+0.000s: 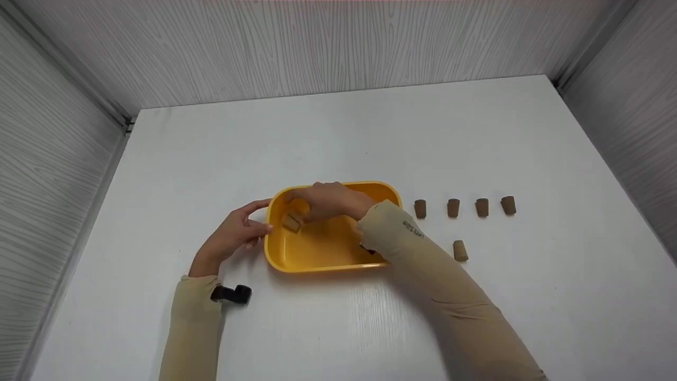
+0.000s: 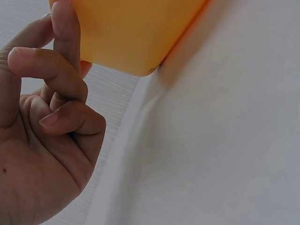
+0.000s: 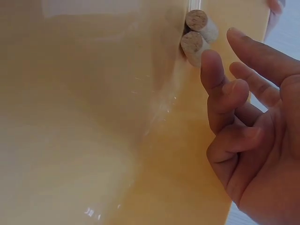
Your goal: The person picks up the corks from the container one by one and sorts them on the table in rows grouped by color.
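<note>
A yellow plastic bin [image 1: 322, 256] stands mid-table. At its left end, my left hand [image 1: 235, 233] holds the rim between thumb and fingers; in the left wrist view, fingertips meet the bin's outer wall [image 2: 126, 37]. My right hand [image 1: 333, 200] reaches inside the bin, with bent, parted fingers [image 3: 253, 51] close to two corks [image 1: 292, 222]. These corks lie side by side against the bin wall, as the right wrist view shows. Nothing is held in the right hand [image 3: 262, 136]. The right forearm covers the bin's right end.
Right of the bin, several brown corks [image 1: 453, 208] stand in a row. A lighter cork [image 1: 460, 251] lies nearer the front, beside the right sleeve. A black wrist device [image 1: 232, 294] is on the left sleeve. Grey wood-grain panels [image 1: 317, 47] border the white table [image 1: 254, 137].
</note>
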`<action>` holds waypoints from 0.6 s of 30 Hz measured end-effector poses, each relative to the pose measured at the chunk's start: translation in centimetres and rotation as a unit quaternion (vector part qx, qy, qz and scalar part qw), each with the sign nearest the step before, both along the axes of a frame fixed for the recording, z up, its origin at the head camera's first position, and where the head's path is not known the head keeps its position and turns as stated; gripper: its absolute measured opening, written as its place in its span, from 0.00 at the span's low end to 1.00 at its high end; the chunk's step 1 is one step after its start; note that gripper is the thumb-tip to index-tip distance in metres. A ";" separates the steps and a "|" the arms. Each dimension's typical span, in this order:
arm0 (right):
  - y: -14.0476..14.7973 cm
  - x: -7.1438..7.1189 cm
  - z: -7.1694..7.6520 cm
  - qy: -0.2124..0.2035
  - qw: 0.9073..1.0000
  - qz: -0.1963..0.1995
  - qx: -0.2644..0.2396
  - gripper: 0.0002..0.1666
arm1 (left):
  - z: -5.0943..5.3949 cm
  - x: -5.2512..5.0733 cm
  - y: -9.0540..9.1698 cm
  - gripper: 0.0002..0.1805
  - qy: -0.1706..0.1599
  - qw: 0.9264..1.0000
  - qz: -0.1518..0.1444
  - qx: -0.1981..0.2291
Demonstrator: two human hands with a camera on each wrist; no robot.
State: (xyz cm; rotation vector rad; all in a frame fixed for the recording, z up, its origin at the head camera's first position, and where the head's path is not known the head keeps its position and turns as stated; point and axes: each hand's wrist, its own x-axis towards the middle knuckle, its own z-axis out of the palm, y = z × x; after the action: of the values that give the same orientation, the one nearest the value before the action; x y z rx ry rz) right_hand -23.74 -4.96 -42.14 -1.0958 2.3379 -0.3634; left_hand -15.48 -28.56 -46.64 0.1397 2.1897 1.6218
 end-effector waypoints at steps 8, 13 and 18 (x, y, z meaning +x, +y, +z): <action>-0.6 0.3 -0.7 0.013 1.000 -0.004 0.017 0.31 | 0.0 0.1 -0.1 0.35 0.005 1.000 0.001 -0.007; -0.5 0.5 -1.0 -0.003 0.999 -0.025 0.019 0.29 | 0.0 0.1 -0.1 0.35 0.001 1.000 -0.001 -0.004; -0.4 0.6 -1.1 -0.005 0.999 -0.037 0.011 0.25 | 0.0 0.0 0.1 0.35 -0.004 1.000 -0.003 0.004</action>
State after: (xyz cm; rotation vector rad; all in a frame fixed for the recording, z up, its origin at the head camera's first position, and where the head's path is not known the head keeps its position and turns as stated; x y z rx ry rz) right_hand -23.18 -5.33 -43.24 -0.9975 2.3717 -0.3699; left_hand -15.45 -28.49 -46.63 0.1412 2.1756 1.6257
